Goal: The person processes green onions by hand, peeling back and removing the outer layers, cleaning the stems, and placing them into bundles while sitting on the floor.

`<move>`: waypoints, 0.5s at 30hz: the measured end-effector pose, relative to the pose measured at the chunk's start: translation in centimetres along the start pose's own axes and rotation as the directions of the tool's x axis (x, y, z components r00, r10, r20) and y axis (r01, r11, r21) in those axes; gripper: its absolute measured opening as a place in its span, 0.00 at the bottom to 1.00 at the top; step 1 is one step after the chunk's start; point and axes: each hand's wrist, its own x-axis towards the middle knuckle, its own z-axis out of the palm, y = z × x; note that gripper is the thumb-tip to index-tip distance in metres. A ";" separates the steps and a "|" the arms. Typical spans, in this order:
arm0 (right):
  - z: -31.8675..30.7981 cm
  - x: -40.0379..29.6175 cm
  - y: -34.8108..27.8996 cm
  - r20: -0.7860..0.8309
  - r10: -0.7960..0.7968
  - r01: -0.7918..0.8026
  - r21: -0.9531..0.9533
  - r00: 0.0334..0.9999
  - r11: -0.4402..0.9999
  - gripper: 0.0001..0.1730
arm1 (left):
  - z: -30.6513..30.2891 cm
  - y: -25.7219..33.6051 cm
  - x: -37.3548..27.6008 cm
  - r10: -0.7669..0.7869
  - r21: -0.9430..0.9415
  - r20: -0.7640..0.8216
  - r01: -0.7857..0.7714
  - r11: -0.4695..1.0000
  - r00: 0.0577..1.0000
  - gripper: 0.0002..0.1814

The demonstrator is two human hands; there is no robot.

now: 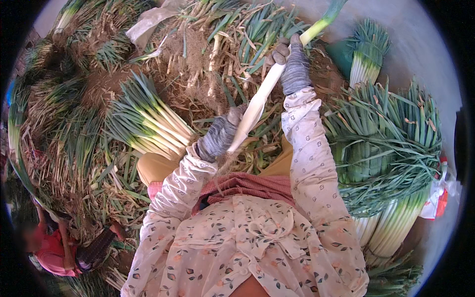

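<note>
A long green onion (272,80) slants across the space above my lap, its green top pointing up and right. My right hand (295,67), in a grey fingerless knit glove, is closed around its upper white stem. My left hand (222,134), gloved alike, grips near the root end. Between the hands, a loose pale outer layer (254,111) stands off the stem. Fine roots (226,163) hang below my left hand. Left of that hand lies a pile of green onions (156,122) with clean white stems, beside my knee (154,167).
Untrimmed onions with dry roots (211,63) are heaped ahead, others (55,122) at left. Leaf scraps (130,185) litter the ground. Large tied bundles (386,163) stand close on my right, a smaller bundle (367,52) beyond. Another person (55,248) sits at lower left.
</note>
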 end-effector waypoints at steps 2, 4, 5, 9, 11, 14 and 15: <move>-0.4 0.2 -0.3 -0.036 -0.018 0.017 -0.022 0.999 1.000 0.18 | 0.9 0.4 -1.1 0.001 -0.312 -0.071 -0.023 0.950 0.997 0.36; -1.6 1.0 -1.1 -0.012 -0.053 0.053 0.004 0.999 0.999 0.18 | 0.5 -0.5 -1.4 -0.051 -0.282 -0.047 0.035 0.959 0.998 0.35; -2.1 1.4 -1.2 -0.012 -0.068 0.068 -0.004 0.998 0.998 0.17 | 0.5 -0.8 -1.5 -0.088 -0.311 -0.014 0.080 0.947 0.996 0.34; -4.2 2.0 -1.3 0.080 -0.023 0.018 0.057 0.997 0.998 0.17 | 1.5 3.8 -2.8 -0.392 -0.151 0.010 0.389 0.909 0.920 0.29; -3.9 2.3 -1.2 0.022 0.002 -0.003 0.062 1.000 0.998 0.15 | 2.0 0.2 -3.1 0.117 0.250 -0.188 -0.068 0.966 0.975 0.23; -4.4 2.7 -1.8 -0.043 -0.190 0.188 -0.048 0.981 0.981 0.14 | 2.6 -1.0 -5.7 0.309 0.223 -0.199 -0.264 0.938 0.930 0.18; -5.8 3.8 -3.2 -0.103 -0.216 0.207 -0.087 0.971 0.974 0.13 | 3.4 1.2 -6.5 0.043 -0.175 -0.179 -0.075 0.982 0.983 0.15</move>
